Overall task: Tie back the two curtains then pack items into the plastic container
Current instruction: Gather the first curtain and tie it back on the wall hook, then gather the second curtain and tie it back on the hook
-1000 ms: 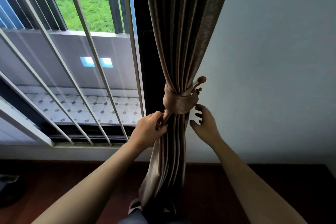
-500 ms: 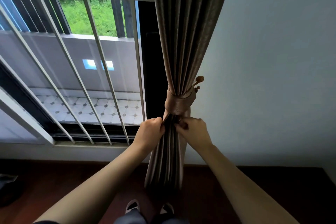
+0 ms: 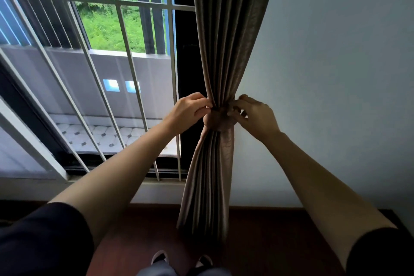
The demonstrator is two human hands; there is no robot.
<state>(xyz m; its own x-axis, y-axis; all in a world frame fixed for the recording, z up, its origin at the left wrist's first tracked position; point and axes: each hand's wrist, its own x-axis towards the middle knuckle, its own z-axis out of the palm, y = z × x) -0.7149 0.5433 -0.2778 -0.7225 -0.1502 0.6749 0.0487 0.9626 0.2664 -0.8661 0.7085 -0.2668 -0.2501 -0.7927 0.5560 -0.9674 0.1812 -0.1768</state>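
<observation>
A brown curtain (image 3: 228, 40) hangs gathered against the right side of the barred window (image 3: 125, 51), beside a pale wall (image 3: 336, 74). A tieback (image 3: 218, 122) of the same cloth cinches it at mid-height. The left hand (image 3: 190, 111) pinches the tieback's upper left edge and the right hand (image 3: 257, 116) pinches its right side, fingers curled. Below, the curtain flares toward the dark floor (image 3: 139, 242), near two shoe tips (image 3: 159, 257).

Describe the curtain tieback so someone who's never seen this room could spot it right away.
Right of the white-barred window hangs a brown pleated curtain. The tieback is the smooth horizontal band cinching its middle, pinched between the left hand and right hand.
</observation>
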